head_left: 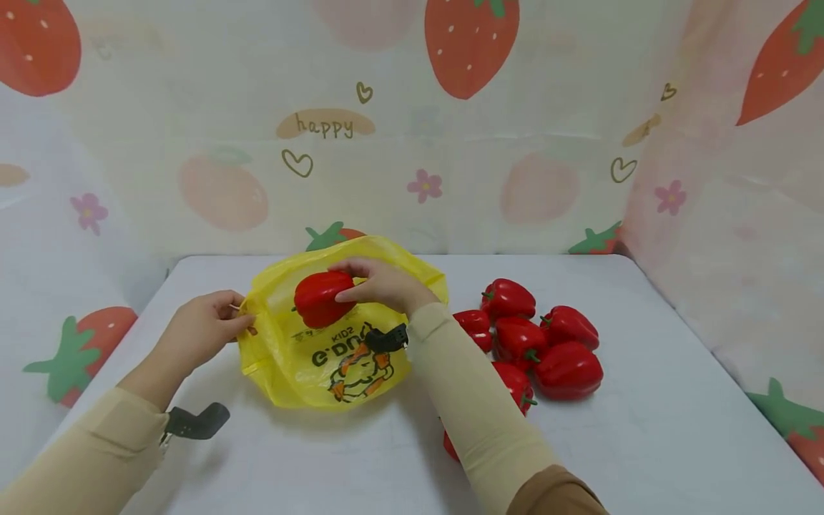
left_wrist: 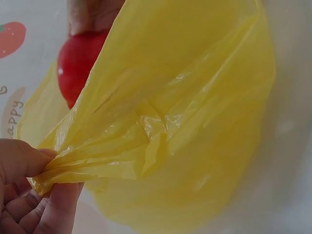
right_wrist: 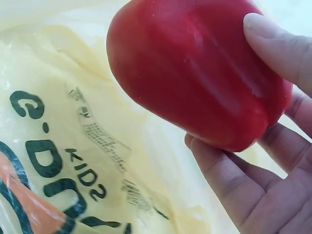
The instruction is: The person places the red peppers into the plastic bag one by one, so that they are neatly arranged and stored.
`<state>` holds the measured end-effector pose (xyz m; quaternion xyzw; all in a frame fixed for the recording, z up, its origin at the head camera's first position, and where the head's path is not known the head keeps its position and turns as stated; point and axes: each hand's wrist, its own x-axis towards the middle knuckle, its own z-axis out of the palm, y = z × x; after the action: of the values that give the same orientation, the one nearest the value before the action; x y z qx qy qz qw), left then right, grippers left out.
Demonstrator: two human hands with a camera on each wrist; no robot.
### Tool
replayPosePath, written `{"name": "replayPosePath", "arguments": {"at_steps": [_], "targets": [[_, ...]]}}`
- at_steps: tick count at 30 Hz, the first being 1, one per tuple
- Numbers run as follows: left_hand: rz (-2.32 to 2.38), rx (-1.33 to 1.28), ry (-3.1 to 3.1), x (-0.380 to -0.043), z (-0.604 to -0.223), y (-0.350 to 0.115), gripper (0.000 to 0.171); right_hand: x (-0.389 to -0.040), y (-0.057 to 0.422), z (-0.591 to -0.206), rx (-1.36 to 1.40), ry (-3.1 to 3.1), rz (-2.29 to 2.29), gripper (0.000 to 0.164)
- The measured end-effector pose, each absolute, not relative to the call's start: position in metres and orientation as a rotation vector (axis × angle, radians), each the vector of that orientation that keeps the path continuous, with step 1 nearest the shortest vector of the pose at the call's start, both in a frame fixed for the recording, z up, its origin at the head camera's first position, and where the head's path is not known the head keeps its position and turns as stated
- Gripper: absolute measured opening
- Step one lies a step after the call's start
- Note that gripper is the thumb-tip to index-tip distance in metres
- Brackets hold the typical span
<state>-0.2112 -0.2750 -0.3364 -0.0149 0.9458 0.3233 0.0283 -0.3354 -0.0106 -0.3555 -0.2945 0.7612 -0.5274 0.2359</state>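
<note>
A yellow plastic bag with dark lettering and a cartoon print lies on the table, its mouth held apart at the left. My left hand pinches the bag's gathered edge between thumb and fingers, plain in the left wrist view, where the bag hides part of the scene. With thumb and fingers round it, my right hand holds a red bell pepper at the bag's opening. In the right wrist view the pepper shows above the printed yellow plastic, gripped at its blunt end.
Several more red bell peppers lie grouped on the white table to the right, a few partly behind my right sleeve. A strawberry-printed curtain stands behind the table. Dark camera mounts stick out from both wrists.
</note>
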Motion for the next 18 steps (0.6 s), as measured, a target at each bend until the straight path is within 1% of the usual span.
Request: {"name": "replayPosePath", "arguments": {"at_steps": [9, 18], "targets": [[1.002, -0.085, 2.897, -0.21, -0.332, -0.273, 0.027, -0.334, -0.033, -0.374, -0.714, 2.095, -1.449, 0.047], [1.017, -0.074, 2.904, -0.209, -0.331, -0.272, 0.024, -0.334, -0.044, -0.386, -0.641, 2.128, -1.46, 0.051]]}}
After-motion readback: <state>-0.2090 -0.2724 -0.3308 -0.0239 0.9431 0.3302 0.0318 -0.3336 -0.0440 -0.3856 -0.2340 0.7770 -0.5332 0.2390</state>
